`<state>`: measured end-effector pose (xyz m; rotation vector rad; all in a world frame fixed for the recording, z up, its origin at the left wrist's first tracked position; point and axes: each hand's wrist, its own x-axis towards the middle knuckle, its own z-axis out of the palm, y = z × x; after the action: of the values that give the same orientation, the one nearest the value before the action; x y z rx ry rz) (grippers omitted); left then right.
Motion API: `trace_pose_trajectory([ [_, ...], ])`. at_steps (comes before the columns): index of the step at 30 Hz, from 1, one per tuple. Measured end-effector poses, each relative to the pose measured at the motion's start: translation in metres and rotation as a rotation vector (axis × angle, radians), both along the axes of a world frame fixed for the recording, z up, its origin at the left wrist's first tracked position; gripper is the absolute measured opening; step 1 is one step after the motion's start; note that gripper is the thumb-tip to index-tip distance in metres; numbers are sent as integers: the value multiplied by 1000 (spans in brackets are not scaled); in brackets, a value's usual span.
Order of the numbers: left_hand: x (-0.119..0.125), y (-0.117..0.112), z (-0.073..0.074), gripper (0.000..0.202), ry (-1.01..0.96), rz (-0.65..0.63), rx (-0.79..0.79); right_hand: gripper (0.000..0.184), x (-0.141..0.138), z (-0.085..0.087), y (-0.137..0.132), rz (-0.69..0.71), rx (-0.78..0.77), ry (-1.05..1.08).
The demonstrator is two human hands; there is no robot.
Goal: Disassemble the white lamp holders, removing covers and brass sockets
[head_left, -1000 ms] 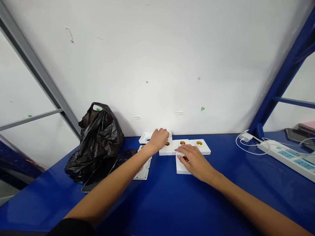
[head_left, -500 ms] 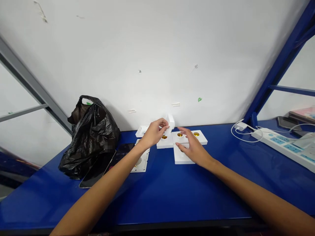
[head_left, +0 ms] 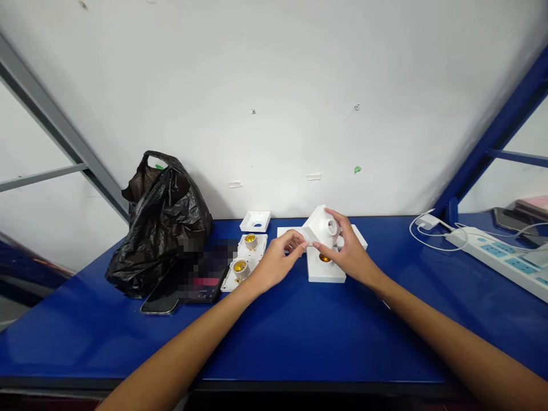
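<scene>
A white square lamp holder (head_left: pixel 317 224) with a round socket is raised and tilted over the table, held between both hands. My left hand (head_left: pixel 280 257) pinches its lower left corner. My right hand (head_left: pixel 351 254) is closed around its right side, thumb at the lower edge and fingers along the top. Just below, another white lamp holder (head_left: pixel 326 275) with a gold-coloured socket lies on the table. White pieces behind it, including one at the right (head_left: pixel 361 235), are partly hidden by the hands and the held holder.
Left of my hands lie a white square cover (head_left: pixel 256 221) and two base plates with brass sockets, one nearer (head_left: pixel 240 269). Phones (head_left: pixel 160 302) lie beside a black plastic bag (head_left: pixel 165 217). A power strip (head_left: pixel 496 251) with cables stands at the right on the blue table (head_left: pixel 274 342).
The white piece in my left hand has moved right and turned, showing its round socket. My right hand has left the lying holder and grips the raised one. The camera has shifted slightly.
</scene>
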<state>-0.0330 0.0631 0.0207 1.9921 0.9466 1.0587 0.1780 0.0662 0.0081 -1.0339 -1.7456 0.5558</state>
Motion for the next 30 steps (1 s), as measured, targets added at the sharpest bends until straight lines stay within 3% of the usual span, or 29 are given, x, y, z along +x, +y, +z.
trace_pose_trajectory([
  [4, 7, -9, -5, 15, 138, 29, 80, 72, -2, 0, -1, -48, 72, -65],
  [9, -1, -10, 6, 10, 330, 106, 187, 66, -3, 1, -2, -64, 79, -136],
  [14, -32, 2, 25, 11, 578, 318, 245, 65, -4, 1, -5, -93, 36, -143],
  [17, -55, 6, 34, 12, 715, 467, 212, 66, -5, 2, -9, -73, 0, -171],
  [19, -70, 3, 39, 17, 793, 501, 168, 66, -6, 3, -12, -60, -8, -179],
  [25, -97, -29, 53, 30, 985, 443, 83, 67, -8, 4, -15, -7, -36, -158],
  [30, -96, -43, 60, 13, 1061, 332, -15, 67, -8, 3, -14, 2, -40, -147],
])
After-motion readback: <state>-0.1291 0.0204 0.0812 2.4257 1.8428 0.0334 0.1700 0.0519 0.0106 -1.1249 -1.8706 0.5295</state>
